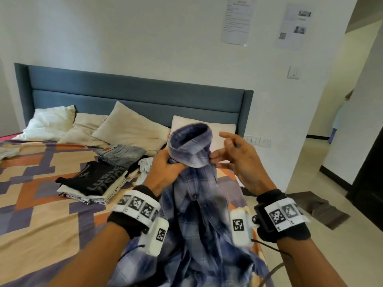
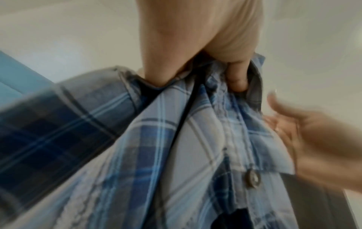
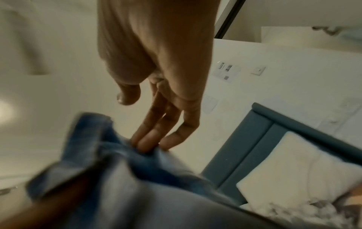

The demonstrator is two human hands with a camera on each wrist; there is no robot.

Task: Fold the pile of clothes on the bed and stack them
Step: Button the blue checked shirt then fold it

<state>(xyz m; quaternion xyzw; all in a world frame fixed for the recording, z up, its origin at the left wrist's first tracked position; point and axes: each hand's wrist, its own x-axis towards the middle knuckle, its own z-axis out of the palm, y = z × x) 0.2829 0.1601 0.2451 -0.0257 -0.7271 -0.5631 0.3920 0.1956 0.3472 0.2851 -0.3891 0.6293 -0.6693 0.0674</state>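
Observation:
A blue and white plaid shirt (image 1: 194,204) hangs in front of me above the bed's near right corner, collar up. My left hand (image 1: 165,168) grips it just under the collar, fingers curled into the cloth (image 2: 195,69). My right hand (image 1: 232,156) is at the collar's right side with straight, spread fingers whose tips touch the fabric (image 3: 152,139); it holds nothing. A stack of folded clothes (image 1: 93,183), topped by a black printed tee, lies on the patterned bedspread (image 1: 41,204). Folded grey jeans (image 1: 122,154) lie behind it.
Several pillows (image 1: 128,127) lean on the blue headboard (image 1: 134,94). More loose garments (image 1: 145,164) lie between the jeans and the shirt. On the floor to the right lies a brown mat (image 1: 323,208), beside an open doorway (image 1: 331,131).

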